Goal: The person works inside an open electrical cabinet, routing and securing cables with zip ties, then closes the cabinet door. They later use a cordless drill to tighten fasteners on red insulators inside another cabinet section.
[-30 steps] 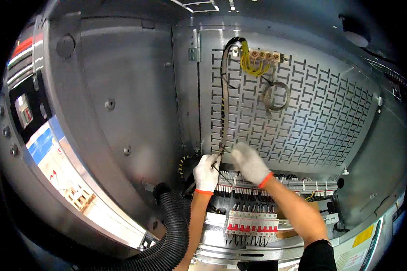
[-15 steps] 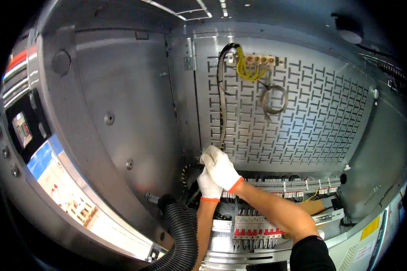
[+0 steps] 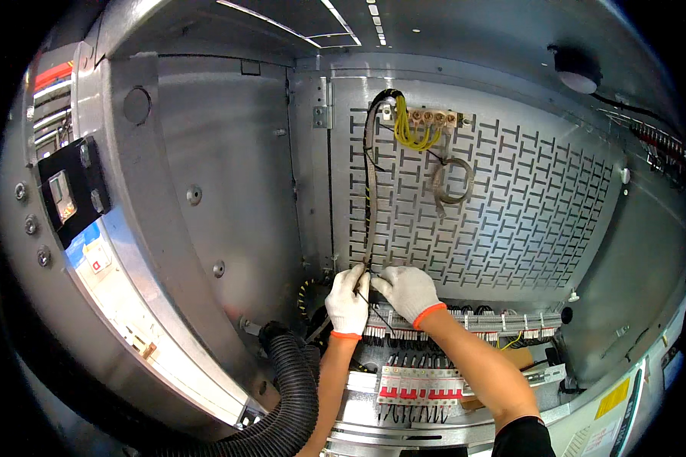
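My left hand [image 3: 346, 306], in a white knit glove with an orange cuff, pinches the lower part of a cable bundle [image 3: 370, 206]. This bundle of grey and black sleeved wires runs down the perforated mounting plate [image 3: 511, 206]. A thin black strip like a cable tie [image 3: 381, 318] slants down from between my hands. My right hand [image 3: 409, 295], gloved the same way, is closed at the bundle from the right; its fingertips meet there, and what they pinch is too small to make out. Yellow wires [image 3: 413, 137] branch from the bundle's top to a copper terminal bar [image 3: 434, 118].
Below my hands are a terminal block row [image 3: 480, 324] and breakers with red levers [image 3: 419, 392]. A black corrugated hose [image 3: 293, 381] curves beside my left forearm. The cabinet's side wall [image 3: 221, 167] stands on the left. A coiled cable [image 3: 457, 181] hangs on the plate.
My hands, overlapping before, have come apart and now sit side by side at the bundle. The right hand moved right, and the thin black strip has come into sight. The view shifted slightly.
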{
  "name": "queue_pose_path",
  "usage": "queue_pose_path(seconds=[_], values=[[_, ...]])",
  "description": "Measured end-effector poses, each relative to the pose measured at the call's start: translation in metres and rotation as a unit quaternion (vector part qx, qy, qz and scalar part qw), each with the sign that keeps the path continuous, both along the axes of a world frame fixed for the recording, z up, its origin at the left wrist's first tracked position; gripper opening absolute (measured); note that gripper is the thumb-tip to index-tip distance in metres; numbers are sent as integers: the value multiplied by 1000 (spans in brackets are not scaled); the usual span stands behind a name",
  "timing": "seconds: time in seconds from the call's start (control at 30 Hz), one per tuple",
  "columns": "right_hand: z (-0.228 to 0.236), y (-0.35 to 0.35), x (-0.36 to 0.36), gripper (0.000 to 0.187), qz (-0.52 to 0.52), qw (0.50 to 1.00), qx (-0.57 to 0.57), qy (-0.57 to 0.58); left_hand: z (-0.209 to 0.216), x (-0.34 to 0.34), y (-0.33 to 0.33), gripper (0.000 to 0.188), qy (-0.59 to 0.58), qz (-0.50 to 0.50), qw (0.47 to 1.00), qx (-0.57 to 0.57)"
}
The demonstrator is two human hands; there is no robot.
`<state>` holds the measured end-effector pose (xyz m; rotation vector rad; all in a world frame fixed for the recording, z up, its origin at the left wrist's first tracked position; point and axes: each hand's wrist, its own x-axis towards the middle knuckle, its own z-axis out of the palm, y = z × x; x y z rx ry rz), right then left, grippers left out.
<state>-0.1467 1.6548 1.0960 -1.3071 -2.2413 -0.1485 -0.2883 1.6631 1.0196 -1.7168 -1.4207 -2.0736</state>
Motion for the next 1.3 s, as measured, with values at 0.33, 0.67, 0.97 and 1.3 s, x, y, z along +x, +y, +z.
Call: queue_pose_path(seconds=[0.33, 0.67, 0.97, 1.3], values=[[-4, 19, -50, 34, 115, 977, -23, 180, -20, 2, 15, 16, 44, 64, 997, -8], [-18, 22, -45, 27, 131, 984, 37, 113, -24, 2, 18, 20, 19, 34, 999, 29], [58, 10, -20, 31, -30, 970, 202, 130, -8, 3, 3, 15, -28, 8, 1000, 0], [75, 24, -38, 34, 52, 963, 47, 260, -11, 1, 7, 14, -19, 9, 1000, 21]])
